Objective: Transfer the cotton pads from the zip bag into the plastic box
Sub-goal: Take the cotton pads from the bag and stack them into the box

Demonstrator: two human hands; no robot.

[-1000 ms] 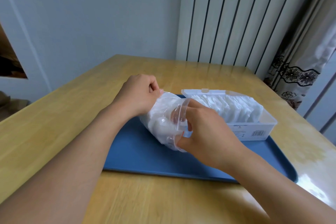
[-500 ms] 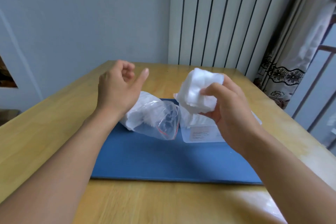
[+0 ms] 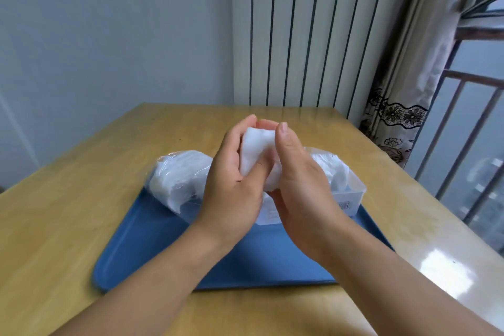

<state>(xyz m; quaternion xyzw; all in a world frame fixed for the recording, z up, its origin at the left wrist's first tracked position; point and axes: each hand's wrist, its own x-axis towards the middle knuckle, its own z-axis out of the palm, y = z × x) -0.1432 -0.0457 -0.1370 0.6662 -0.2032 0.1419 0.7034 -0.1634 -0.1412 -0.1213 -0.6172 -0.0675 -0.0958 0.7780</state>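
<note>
A stack of white cotton pads (image 3: 255,154) is pressed between my left hand (image 3: 231,188) and my right hand (image 3: 297,188), raised above the tray in the middle of the view. The clear zip bag (image 3: 178,181), still holding white pads, lies on its side on the tray's far left, just behind my left hand. The clear plastic box (image 3: 351,194) stands on the tray's far right, partly hidden by my right hand, with white pads standing in a row inside it.
A blue tray (image 3: 152,248) lies on the wooden table (image 3: 68,213) and carries both bag and box. A white ribbed radiator (image 3: 300,35) stands behind the table. A patterned curtain (image 3: 392,123) and a barred window are at the right.
My right hand drew a stack of pads out of the bag and lifted it. My left hand let go of the bag and came across to clasp the stack too.
</note>
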